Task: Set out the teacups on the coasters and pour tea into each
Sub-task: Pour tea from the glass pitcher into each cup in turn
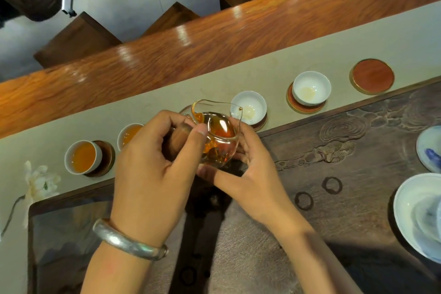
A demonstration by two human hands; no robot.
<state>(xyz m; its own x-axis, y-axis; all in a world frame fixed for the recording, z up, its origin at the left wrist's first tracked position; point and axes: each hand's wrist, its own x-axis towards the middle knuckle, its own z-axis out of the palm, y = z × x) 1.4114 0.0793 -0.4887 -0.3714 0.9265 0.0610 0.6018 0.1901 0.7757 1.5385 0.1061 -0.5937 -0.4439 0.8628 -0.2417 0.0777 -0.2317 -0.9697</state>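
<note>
The left hand point(152, 162) gripped the wooden handle of a glass pitcher point(218, 131) of amber tea, while the right hand point(248, 169) cupped its base with fingers curled beneath. Its spout hung over an almost empty teacup point(249, 107) just beyond the right hand. Two filled teacups point(82, 157) sat left of the hands on coasters; farther right stood another pale cup point(311, 88) and a bare coaster point(372, 76) on the bench point(214, 38)

Before me a row of coasters runs left to right along the runner point(167, 93), behind the carved tray point(334, 174); the leftmost cup point(82, 157) and its neighbour point(127, 135) sit left of my hands; the pitcher point(216, 131), between my left hand point(152, 169) and right hand point(248, 162), is just left of the third cup point(249, 107); a fourth cup point(311, 88) lies further right; the bare coaster point(372, 76) is rightmost.
</note>
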